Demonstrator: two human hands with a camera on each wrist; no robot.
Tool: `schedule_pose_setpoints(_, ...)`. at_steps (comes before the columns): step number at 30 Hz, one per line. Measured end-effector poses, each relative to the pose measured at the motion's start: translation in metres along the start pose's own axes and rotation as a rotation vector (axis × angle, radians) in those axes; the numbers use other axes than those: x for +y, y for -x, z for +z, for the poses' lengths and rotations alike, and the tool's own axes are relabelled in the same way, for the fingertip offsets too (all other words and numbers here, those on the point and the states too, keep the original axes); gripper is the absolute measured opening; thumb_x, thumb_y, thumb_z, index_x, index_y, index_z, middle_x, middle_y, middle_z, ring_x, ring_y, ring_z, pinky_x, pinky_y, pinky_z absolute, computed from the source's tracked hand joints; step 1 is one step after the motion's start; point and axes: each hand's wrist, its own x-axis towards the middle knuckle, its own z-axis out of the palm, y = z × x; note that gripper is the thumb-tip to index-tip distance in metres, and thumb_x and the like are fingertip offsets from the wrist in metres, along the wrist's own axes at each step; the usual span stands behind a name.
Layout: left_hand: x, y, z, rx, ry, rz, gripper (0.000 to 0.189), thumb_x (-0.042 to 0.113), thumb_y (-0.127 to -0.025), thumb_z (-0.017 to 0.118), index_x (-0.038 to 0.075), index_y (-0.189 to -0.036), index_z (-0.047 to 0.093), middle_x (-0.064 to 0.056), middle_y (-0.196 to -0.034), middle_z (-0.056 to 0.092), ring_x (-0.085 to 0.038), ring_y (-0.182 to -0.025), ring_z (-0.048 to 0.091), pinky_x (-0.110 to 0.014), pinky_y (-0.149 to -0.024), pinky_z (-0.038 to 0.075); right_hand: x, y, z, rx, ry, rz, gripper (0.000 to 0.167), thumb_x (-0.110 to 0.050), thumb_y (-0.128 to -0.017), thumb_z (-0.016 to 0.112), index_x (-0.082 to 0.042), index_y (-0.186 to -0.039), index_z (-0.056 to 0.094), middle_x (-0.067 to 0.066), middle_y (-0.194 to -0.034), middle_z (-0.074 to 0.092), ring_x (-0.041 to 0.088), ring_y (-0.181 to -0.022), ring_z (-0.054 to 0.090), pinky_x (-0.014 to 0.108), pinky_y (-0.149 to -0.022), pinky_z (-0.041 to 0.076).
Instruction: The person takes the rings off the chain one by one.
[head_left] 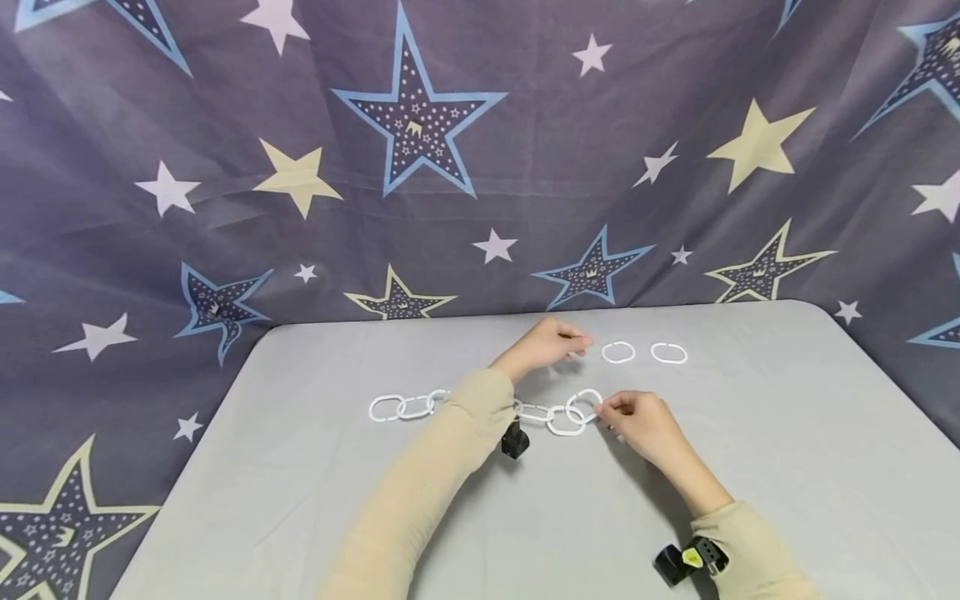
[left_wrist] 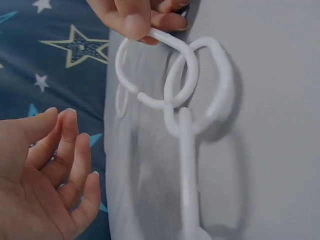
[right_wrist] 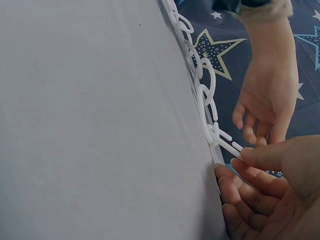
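Note:
A chain of white plastic links (head_left: 536, 412) lies across the grey table, partly hidden behind the left forearm. Between thumb and fingers my right hand (head_left: 640, 423) pinches the chain's rightmost link (left_wrist: 156, 102), which is raised and has a small gap in its side. That link passes through the neighbouring link (left_wrist: 225, 90). Beyond the chain, my left hand (head_left: 551, 342) hovers with loosely bent fingers and holds nothing. Its fingertips are nearest to a loose white link (head_left: 618, 352), still apart from it. Another loose link (head_left: 669, 353) lies farther right.
The grey table (head_left: 810, 433) has a rounded far edge against a dark curtain (head_left: 525, 167) printed with stars. A black wrist camera (head_left: 515, 440) sits under the left sleeve, and another black camera (head_left: 675, 564) is on the right wrist.

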Motion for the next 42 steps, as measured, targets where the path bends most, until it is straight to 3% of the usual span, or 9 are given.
schedule_pose_setpoints(5,0.001,0.022,-0.004,0.041,-0.11,-0.029,0.025,0.024,-0.099,0.061,0.008,-0.115,0.073,-0.003,-0.095,0.073,-0.024,-0.093,0.068,-0.028,-0.079,0.051,-0.002,-0.001,0.0,0.002,-0.013,-0.004,0.016,-0.012,-0.093,0.067,0.003,-0.089,0.073,0.005,-0.072,0.07,0.012,-0.06,0.06,0.024,-0.053,0.046)
schedule_pose_setpoints(8,0.003,0.036,-0.006,0.069,-0.214,-0.049,0.025,0.031,-0.099,0.062,0.017,-0.114,0.074,0.008,-0.093,0.071,-0.013,-0.085,0.066,-0.03,-0.08,0.048,-0.003,-0.002,0.0,-0.002,-0.016,-0.007,0.016,-0.011,-0.093,0.067,0.003,-0.089,0.073,0.005,-0.072,0.071,0.012,-0.061,0.061,0.024,-0.053,0.046)
schedule_pose_setpoints(11,0.003,0.045,-0.006,0.091,-0.256,-0.044,0.023,0.034,-0.097,0.063,0.02,-0.112,0.074,0.01,-0.095,0.07,-0.007,-0.081,0.063,-0.033,-0.083,0.047,-0.002,-0.003,-0.001,-0.003,-0.011,-0.01,0.016,-0.012,-0.093,0.067,0.003,-0.09,0.073,0.005,-0.073,0.071,0.013,-0.061,0.061,0.024,-0.053,0.046)
schedule_pose_setpoints(21,-0.007,0.071,-0.007,0.136,-0.299,-0.014,0.018,0.032,-0.095,0.065,0.022,-0.105,0.077,0.011,-0.096,0.07,-0.01,-0.095,0.063,-0.034,-0.085,0.048,-0.002,-0.003,-0.001,-0.01,-0.015,-0.001,0.016,-0.012,-0.094,0.067,0.003,-0.091,0.073,0.005,-0.074,0.071,0.014,-0.062,0.062,0.024,-0.053,0.047)
schedule_pose_setpoints(29,-0.012,0.089,-0.001,0.135,-0.264,-0.076,0.015,0.031,-0.094,0.067,0.023,-0.102,0.077,0.014,-0.092,0.068,-0.009,-0.088,0.061,-0.036,-0.084,0.047,0.0,-0.001,0.002,-0.009,-0.026,0.004,0.016,-0.012,-0.093,0.067,0.003,-0.09,0.073,0.005,-0.073,0.071,0.014,-0.061,0.061,0.024,-0.053,0.046)
schedule_pose_setpoints(36,-0.016,0.096,0.002,0.126,-0.291,-0.091,0.014,0.027,-0.094,0.067,0.021,-0.102,0.076,0.012,-0.088,0.067,-0.008,-0.061,0.059,-0.03,-0.076,0.046,-0.001,-0.001,0.002,-0.002,-0.048,0.005,0.016,-0.011,-0.093,0.067,0.004,-0.092,0.072,0.007,-0.075,0.072,0.015,-0.062,0.063,0.024,-0.053,0.047)
schedule_pose_setpoints(42,-0.024,0.096,0.006,0.107,-0.325,-0.076,0.013,0.027,-0.094,0.068,0.019,-0.101,0.076,0.012,-0.086,0.066,-0.005,-0.071,0.057,-0.027,-0.074,0.046,-0.004,0.001,0.002,-0.006,-0.05,0.013,0.017,-0.011,-0.094,0.067,0.004,-0.093,0.072,0.007,-0.075,0.072,0.015,-0.063,0.063,0.024,-0.053,0.048)
